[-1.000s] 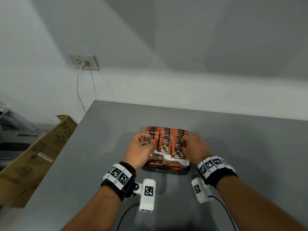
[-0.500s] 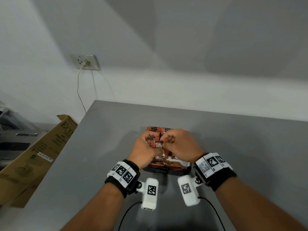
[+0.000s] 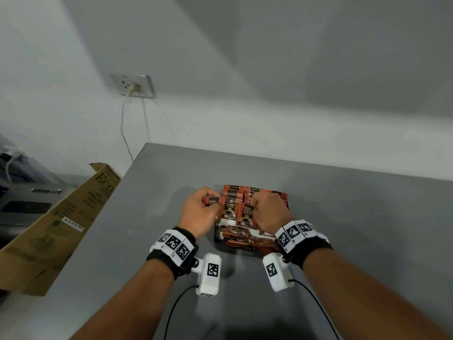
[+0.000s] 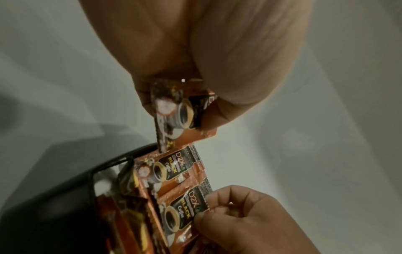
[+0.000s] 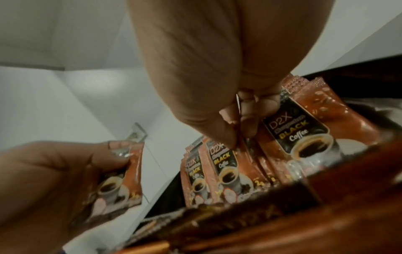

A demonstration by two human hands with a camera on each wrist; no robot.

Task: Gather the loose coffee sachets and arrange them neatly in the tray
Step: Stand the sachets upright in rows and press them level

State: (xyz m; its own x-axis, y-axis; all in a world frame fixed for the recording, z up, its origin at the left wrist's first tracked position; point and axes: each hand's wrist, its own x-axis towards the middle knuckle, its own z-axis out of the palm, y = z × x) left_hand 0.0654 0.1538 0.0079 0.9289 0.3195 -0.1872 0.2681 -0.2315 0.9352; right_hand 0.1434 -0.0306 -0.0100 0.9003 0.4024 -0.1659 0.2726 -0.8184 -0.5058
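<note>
Red-brown "D2X Black Coffee" sachets (image 3: pixel 230 209) stand in rows inside a black tray (image 3: pixel 221 242) in the middle of the grey table. My left hand (image 3: pixel 204 196) is at the tray's left edge and pinches a single sachet (image 3: pixel 212 201) (image 4: pixel 174 113) held just outside the rows. My right hand (image 3: pixel 257 201) is over the tray and pinches the top edge of a front sachet (image 3: pixel 247 213) (image 4: pixel 180 213) standing in it. In the right wrist view its fingertips (image 5: pixel 245 123) grip between the upright sachets (image 5: pixel 219 171). More sachets lie flat at the tray's front (image 3: pixel 245 238).
A flattened cardboard box (image 3: pixel 56 227) leans off the table's left edge. A wall socket (image 3: pixel 133 85) with a plugged cable is at the back left. Bare grey tabletop (image 3: pixel 355 217) spreads around the tray. Cables trail from the wrist cameras toward me.
Half a second ago both hands met over the middle of the tray. They have parted: the left hand moved left with one sachet, the right shifted right onto a front sachet.
</note>
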